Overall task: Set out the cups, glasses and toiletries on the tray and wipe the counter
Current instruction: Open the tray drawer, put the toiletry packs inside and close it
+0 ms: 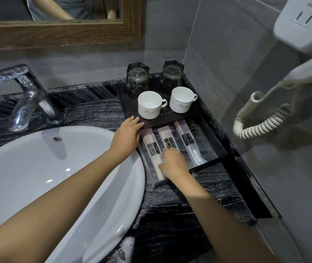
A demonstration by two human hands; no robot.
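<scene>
A black tray [211, 163] sits on the dark marble counter [217, 188] in the right corner. At its back stand two upside-down glasses [137, 80] [172, 77], with two white cups [149, 105] [182, 99] in front of them on a raised black slab. Three wrapped toiletry packets lie side by side in the tray's front half: left [152, 147], middle [167, 139], right [188, 141]. My left hand [126, 133] rests flat on the slab's front left corner. My right hand [173, 163] lies over the middle packet, fingertips touching the left and middle ones.
A white basin [37, 168] fills the left, its rim right beside the tray. A chrome tap [24, 95] stands behind it. A wall hairdryer [303, 25] with a coiled cord [259, 122] hangs at the right. A wood-framed mirror [60, 33] is above.
</scene>
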